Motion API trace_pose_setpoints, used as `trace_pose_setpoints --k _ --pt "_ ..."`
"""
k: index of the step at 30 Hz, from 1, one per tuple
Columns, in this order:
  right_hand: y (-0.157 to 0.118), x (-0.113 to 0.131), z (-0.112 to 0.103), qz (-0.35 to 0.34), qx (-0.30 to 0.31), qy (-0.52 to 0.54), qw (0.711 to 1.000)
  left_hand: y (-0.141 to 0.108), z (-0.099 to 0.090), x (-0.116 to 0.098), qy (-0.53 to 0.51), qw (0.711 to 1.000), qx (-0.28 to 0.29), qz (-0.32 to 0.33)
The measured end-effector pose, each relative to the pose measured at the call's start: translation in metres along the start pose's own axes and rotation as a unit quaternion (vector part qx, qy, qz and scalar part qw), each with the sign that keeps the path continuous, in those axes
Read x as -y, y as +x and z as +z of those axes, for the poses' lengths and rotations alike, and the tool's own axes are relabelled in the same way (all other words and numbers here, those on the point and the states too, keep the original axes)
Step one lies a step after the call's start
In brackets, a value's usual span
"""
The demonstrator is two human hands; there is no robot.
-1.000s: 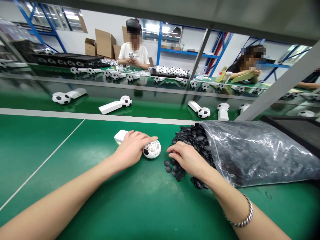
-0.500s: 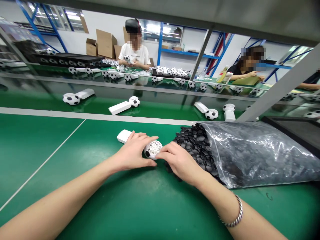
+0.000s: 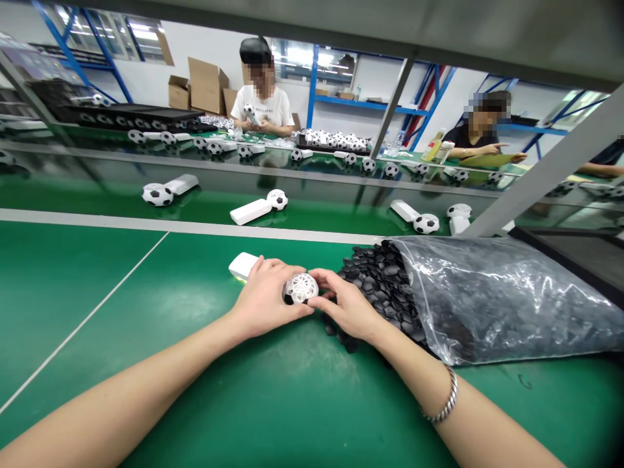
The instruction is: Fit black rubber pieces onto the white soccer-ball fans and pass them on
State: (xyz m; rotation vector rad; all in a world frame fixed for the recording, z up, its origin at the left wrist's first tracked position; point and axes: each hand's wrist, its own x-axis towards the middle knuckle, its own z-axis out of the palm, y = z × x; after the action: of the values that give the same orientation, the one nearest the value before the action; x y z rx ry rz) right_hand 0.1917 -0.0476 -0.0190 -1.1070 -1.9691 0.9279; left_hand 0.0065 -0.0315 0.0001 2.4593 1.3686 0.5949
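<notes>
A white soccer-ball handheld fan [image 3: 304, 287] lies on the green table, its openwork grille facing up and black patches showing on its side. My left hand [image 3: 268, 298] wraps the ball from the left, thumb along the near side, and covers part of the white handle. From the right, my right hand [image 3: 347, 307] grips the ball between thumb and fingers. Whether a small piece sits under those fingertips is hidden. Just beyond that hand, loose black plastic patches [image 3: 375, 279] spill from a clear plastic bag [image 3: 507, 299].
Behind a pale strip [image 3: 205, 229], several similar fans, one being a left-hand fan [image 3: 158, 194], lie on a green conveyor. A slanted metal post [image 3: 541, 156] and a black tray [image 3: 575, 250] stand at right. Across the line sit co-workers, including a person in white [image 3: 266, 107].
My right fingers have spread from a pinch at the ball's near right to a hold around its right side. Nearby conveyor fans have shifted right; those on the far line, left.
</notes>
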Motion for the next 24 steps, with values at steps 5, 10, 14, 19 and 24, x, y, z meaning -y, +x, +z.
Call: trace_pose_setpoints --k 5,10,14,19,24 --pt "0.001 -0.003 0.002 0.001 0.005 0.044 0.999 0.0 0.004 0.0 0.002 1.0 -0.017 0.002" --pt "0.004 0.0 0.004 0.0 0.001 0.034 0.999 0.002 0.001 0.001 -0.007 1.0 -0.011 0.004" --pt "0.007 0.004 -0.013 0.018 -0.047 -0.052 0.997 0.005 -0.002 0.009 -0.044 0.997 0.039 0.045" --pt "0.003 0.004 -0.038 0.051 -0.07 -0.249 0.965 0.006 -0.002 0.018 -0.051 0.995 0.056 0.063" --pt "-0.006 0.004 -0.035 0.118 0.021 -0.352 0.928 0.003 -0.005 0.015 -0.051 0.99 0.109 0.066"
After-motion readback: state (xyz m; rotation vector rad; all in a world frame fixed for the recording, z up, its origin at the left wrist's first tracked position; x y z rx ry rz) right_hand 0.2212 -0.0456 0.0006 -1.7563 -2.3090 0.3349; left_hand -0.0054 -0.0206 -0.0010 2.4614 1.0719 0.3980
